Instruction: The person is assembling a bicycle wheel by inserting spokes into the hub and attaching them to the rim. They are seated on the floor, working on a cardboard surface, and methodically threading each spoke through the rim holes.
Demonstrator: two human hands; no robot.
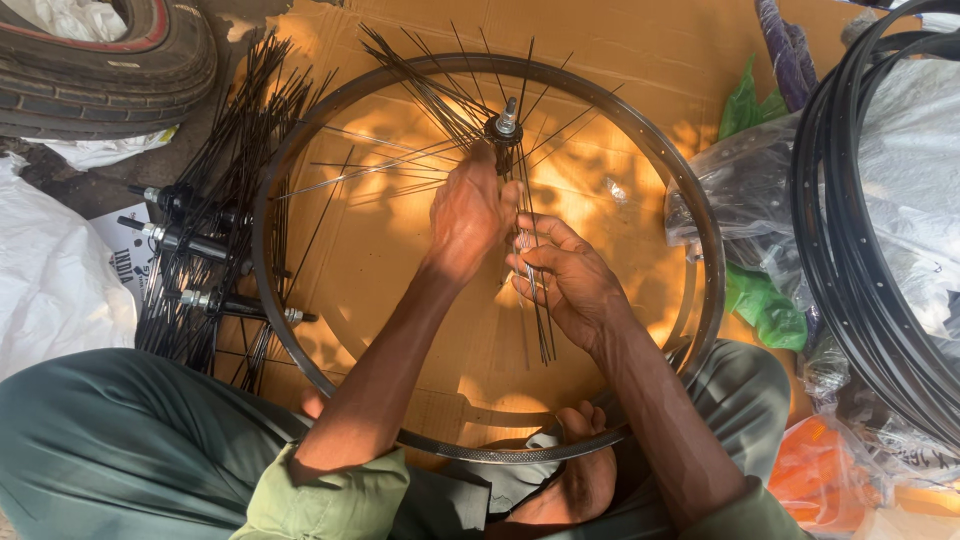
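Observation:
A black bicycle rim (700,240) lies flat on cardboard in front of me. A metal hub (505,125) stands inside it, with several black spokes fanning out. My left hand (468,215) reaches up to the hub and grips the spokes just below it. My right hand (565,280) pinches a small bundle of loose black spokes (541,320) that hang down toward me. My bare foot (575,470) rests on the rim's near edge.
Several hubs with spokes fitted (205,240) lie in a pile to the left. Stacked black rims (860,250) stand at the right over plastic bags (745,190). A tyre (105,65) lies at top left, a white sack (50,280) at left, an orange bag (815,475) at bottom right.

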